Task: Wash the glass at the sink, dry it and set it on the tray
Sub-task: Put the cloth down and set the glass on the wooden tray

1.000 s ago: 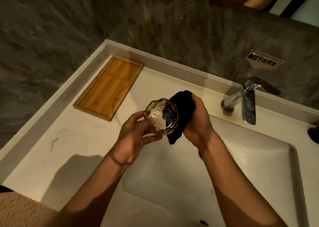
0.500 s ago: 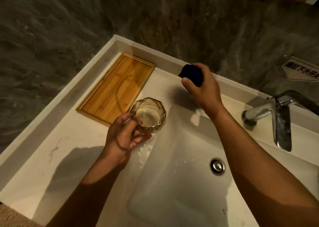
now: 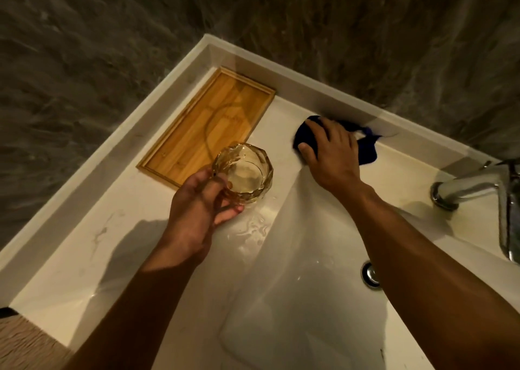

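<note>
My left hand [image 3: 198, 203] grips a faceted clear glass [image 3: 244, 170], mouth up, held just above the counter beside the near right corner of the wooden tray [image 3: 197, 133]. The tray lies flat at the back left of the counter with nothing on it. My right hand [image 3: 329, 151] rests palm down on a dark blue cloth [image 3: 365, 150], which lies on the counter behind the basin, against the back ledge. The fingers are spread over the cloth's left part.
The white sink basin [image 3: 304, 271] fills the lower middle, its drain [image 3: 371, 275] at right. A chrome faucet [image 3: 478, 189] stands at the far right. Water drops [image 3: 253, 229] lie on the counter by the basin's left edge. A dark stone wall rises behind.
My right hand took the cloth away from the glass, carried it to the back of the counter and laid it down. My left hand moved the glass left toward the tray.
</note>
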